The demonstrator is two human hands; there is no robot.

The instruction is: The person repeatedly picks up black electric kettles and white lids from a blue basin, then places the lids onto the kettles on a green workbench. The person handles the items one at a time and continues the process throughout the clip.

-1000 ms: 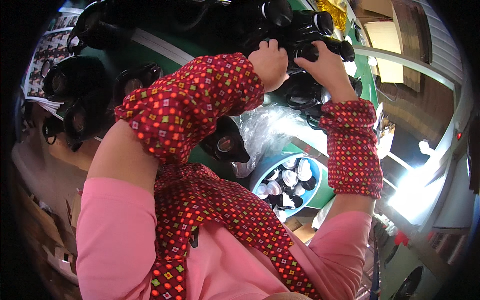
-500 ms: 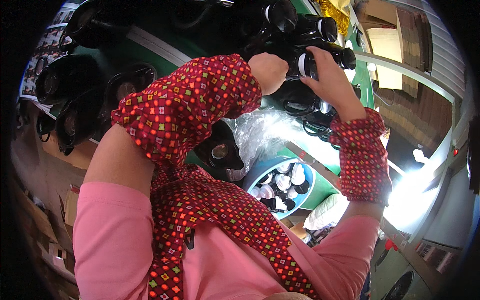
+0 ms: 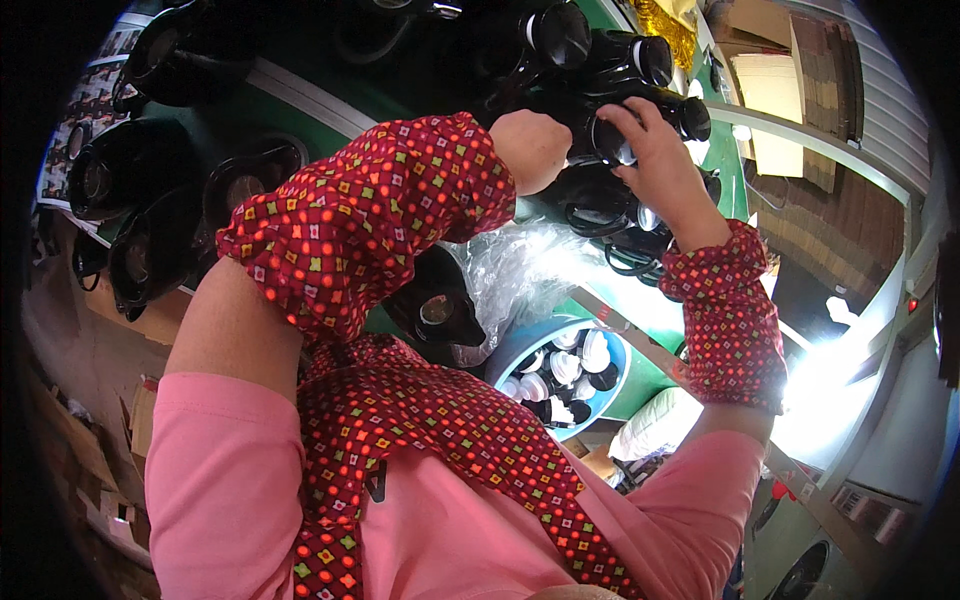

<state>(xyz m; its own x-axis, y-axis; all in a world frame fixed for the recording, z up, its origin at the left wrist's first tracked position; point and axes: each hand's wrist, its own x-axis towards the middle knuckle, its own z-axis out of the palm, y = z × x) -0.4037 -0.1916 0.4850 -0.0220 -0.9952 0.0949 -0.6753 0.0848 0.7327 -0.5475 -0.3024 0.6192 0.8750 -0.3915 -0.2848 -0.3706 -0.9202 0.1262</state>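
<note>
My right hand [image 3: 665, 170] is curled round the rounded end of a glossy black jug [image 3: 604, 138], thumb and fingers on opposite sides. My left hand [image 3: 532, 150] is closed in a fist beside the same jug; its fingers face away, so what it grips is hidden. Just below the hands lie more black jugs with loop handles [image 3: 590, 215]. Further ones with white-ringed ends [image 3: 560, 35] lie above, on the far side. A single black jug [image 3: 437, 305] rests near my body, partly behind my left sleeve.
A blue tub [image 3: 508, 350] of black and white cap-like parts [image 3: 565, 368] stands near me, by crumpled clear plastic [image 3: 510, 265]. Several black jugs [image 3: 135, 165] cover the left of the green table [image 3: 225, 125]. Stacked cardboard [image 3: 825, 230] and a metal frame are at the right.
The jug's end has turned in my right hand: its white ring no longer shows and a silvery patch does. My right fingers have shifted slightly; the left fist has moved slightly left.
</note>
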